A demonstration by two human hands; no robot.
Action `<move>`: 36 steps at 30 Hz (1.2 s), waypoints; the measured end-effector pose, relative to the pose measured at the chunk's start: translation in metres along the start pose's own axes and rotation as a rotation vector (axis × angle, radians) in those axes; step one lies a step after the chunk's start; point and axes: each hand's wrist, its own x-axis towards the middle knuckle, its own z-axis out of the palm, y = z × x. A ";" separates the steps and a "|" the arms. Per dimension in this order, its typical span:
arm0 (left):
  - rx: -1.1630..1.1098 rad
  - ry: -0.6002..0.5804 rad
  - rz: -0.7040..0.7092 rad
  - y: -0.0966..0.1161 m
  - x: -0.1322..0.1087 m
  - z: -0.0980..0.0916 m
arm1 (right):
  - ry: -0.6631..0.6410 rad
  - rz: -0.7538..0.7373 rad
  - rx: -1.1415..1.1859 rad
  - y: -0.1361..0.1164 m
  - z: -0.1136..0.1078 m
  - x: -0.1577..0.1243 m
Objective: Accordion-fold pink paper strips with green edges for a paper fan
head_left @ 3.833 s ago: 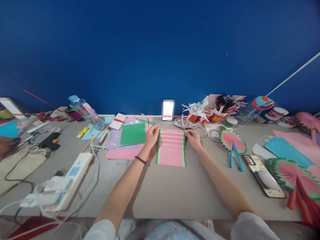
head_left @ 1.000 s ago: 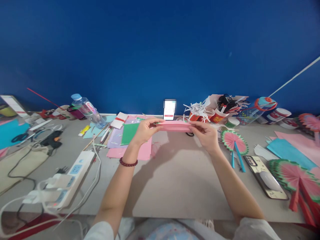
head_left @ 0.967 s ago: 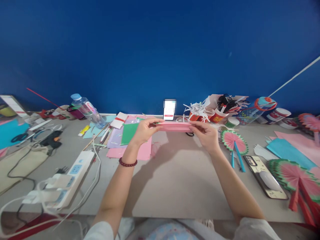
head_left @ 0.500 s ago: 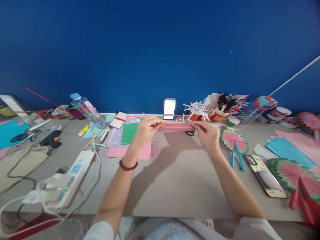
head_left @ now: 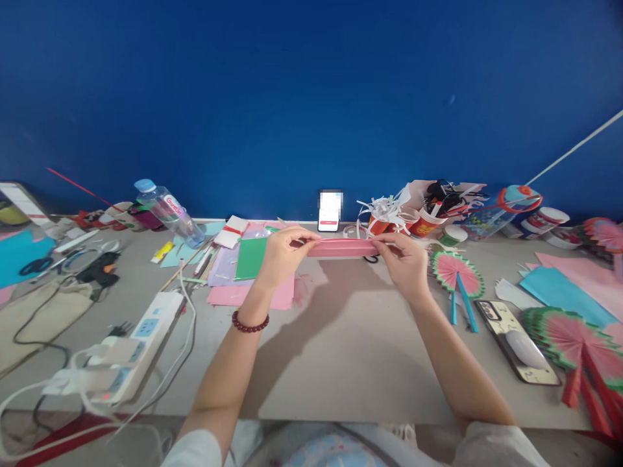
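A folded strip of pink paper (head_left: 341, 248) is stretched level above the table, held by its two ends. My left hand (head_left: 288, 254) pinches the left end between thumb and fingers. At the other end, my right hand (head_left: 403, 261) pinches the paper the same way. Long creases run along the strip. Beyond it, a lit phone (head_left: 329, 211) stands upright against the blue wall. A green paper packet (head_left: 250, 258) lies beside my left hand on pink sheets (head_left: 228, 297). Near my right hand lies a watermelon-patterned paper fan (head_left: 457, 274) with blue sticks.
On the left are a power strip (head_left: 146, 340) with cables and a tilted plastic bottle (head_left: 171, 213). Cups (head_left: 428, 222) of paper scraps and tools stand at the back right. A phone with a patterned case (head_left: 496, 324) and another fan (head_left: 579, 344) lie at the right.
The pink paper strip has tilted slightly, showing a little more of its folded front. Both hands keep their pinch and have barely moved.
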 end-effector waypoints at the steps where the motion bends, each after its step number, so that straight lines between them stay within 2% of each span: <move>1: -0.003 -0.004 -0.004 0.000 0.000 0.000 | 0.001 0.005 0.009 0.000 0.000 0.000; 5: -0.006 -0.025 -0.022 0.001 0.000 -0.001 | -0.016 0.047 0.058 0.003 0.000 0.001; 10: -0.022 -0.027 -0.028 0.001 0.000 -0.002 | -0.011 0.029 0.103 0.006 0.000 0.002; 14: -0.078 -0.059 -0.074 0.000 -0.001 -0.001 | -0.053 0.090 0.142 0.006 0.000 0.003; 24: -0.092 -0.024 -0.131 0.014 -0.003 0.004 | -0.122 0.103 0.036 0.009 -0.001 0.004; 28: -0.065 -0.039 -0.102 0.014 -0.003 0.005 | -0.172 -0.015 -0.098 0.002 -0.006 0.006; 32: -0.001 -0.081 -0.001 0.014 -0.007 0.008 | -0.295 -0.183 -0.166 -0.015 -0.008 0.006; 36: 0.056 -0.150 0.062 0.019 -0.010 0.011 | -0.370 -0.146 -0.122 -0.032 0.003 0.008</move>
